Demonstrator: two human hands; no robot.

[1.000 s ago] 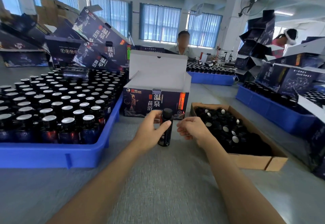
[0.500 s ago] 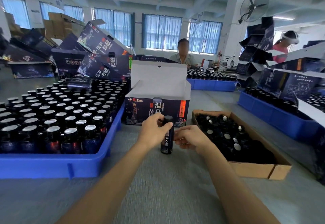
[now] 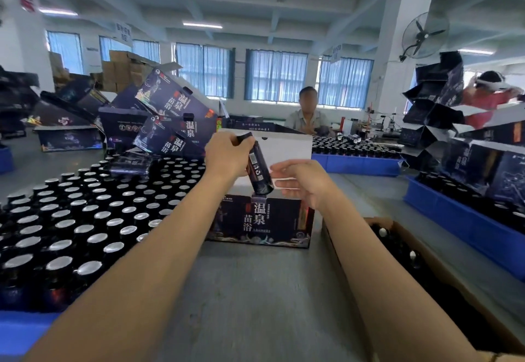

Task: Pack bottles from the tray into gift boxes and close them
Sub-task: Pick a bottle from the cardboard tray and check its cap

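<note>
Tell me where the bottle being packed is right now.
In the head view, centre frame: the bottle is tilted in the left hand, above the open gift box, with the right hand open just beside it.

The gift box (image 3: 260, 221) front reads 温泉 — then, seemingly, 苗浴.

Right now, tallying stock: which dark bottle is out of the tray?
The bottle tilted in the left hand, over the open gift box; others stand in trays.
</note>
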